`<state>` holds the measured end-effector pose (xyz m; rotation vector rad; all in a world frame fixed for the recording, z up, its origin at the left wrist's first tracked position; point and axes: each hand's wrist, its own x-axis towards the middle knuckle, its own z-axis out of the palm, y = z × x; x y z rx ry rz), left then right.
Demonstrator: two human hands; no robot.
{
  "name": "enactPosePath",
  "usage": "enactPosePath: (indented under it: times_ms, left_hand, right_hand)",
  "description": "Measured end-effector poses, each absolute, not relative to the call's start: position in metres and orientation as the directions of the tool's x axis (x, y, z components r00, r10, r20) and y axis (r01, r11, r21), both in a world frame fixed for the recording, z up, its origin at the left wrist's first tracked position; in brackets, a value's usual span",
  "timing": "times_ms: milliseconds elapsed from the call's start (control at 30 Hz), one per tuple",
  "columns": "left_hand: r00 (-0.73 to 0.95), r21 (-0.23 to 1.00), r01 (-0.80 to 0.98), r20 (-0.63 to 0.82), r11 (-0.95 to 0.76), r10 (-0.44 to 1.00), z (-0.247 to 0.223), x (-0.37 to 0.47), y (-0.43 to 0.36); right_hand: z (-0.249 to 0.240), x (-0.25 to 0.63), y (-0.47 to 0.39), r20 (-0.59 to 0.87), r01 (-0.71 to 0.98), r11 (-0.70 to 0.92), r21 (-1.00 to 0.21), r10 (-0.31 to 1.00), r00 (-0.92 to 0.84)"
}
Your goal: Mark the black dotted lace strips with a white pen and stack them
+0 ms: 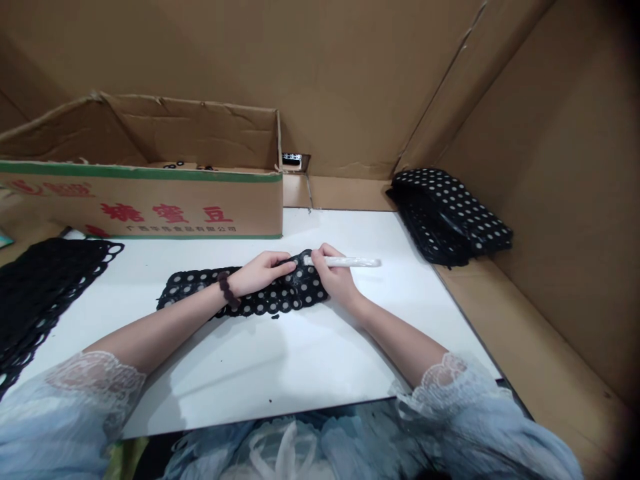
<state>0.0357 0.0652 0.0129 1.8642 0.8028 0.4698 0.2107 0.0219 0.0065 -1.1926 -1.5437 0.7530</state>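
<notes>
A black strip with rows of pale round spots (260,301) lies on the white tabletop in front of me. My left hand (263,272) rests over its middle, with thumb and fingers closed on the strip's upper edge. At the strip's right end is my right hand (336,273), its fingers wrapped round a slim white pen-like tool (363,262). The tool's left tip meets the strip near my left thumb. Some of the right fingers are hidden under the strip's end.
An open cardboard box (200,203) with small black rings inside stands at the back left. Black perforated sheets (37,287) lie at the left. More spotted black pieces (450,213) are piled at the back right. Cardboard walls (340,87) surround the white table (300,360).
</notes>
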Motion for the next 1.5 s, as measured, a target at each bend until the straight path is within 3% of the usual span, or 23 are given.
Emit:
enactPosePath:
  times_ms: [367, 700, 1033, 1167, 1367, 1500]
  left_hand:
    - [0.7, 0.897, 0.327, -0.019, -0.297, 0.714, 0.013, 0.037, 0.063]
    - [0.651, 0.81, 0.406, 0.069, -0.424, 0.756, 0.009, 0.038, 0.058]
    - [0.59, 0.694, 0.515, 0.138, -0.502, 0.796, 0.013, 0.039, 0.057]
    - [0.568, 0.669, 0.544, 0.15, -0.506, 0.809, 0.014, 0.039, 0.056]
    - [0.556, 0.686, 0.546, 0.132, -0.481, 0.821, 0.013, 0.038, 0.057]
    - [0.548, 0.703, 0.533, 0.136, -0.47, 0.825, 0.012, 0.037, 0.059]
  right_hand:
    - [0.003, 0.21, 0.023, 0.294, 0.405, 0.307, -0.861, 0.951, -0.095]
    - [-0.01, 0.201, 0.042, 0.38, 0.646, 0.474, -0.598, 0.878, -0.293]
    - [-0.004, 0.203, 0.047, 0.371, 0.801, 0.401, -0.444, 0.896, -0.243]
    - [-0.003, 0.203, 0.042, 0.371, 0.763, 0.394, -0.512, 0.903, -0.218]
    - [0.006, 0.211, 0.027, 0.278, 0.463, 0.311, -0.83, 0.95, -0.14]
    - [0.008, 0.221, 0.031, 0.211, 0.36, 0.266, -0.894, 0.96, -0.185]
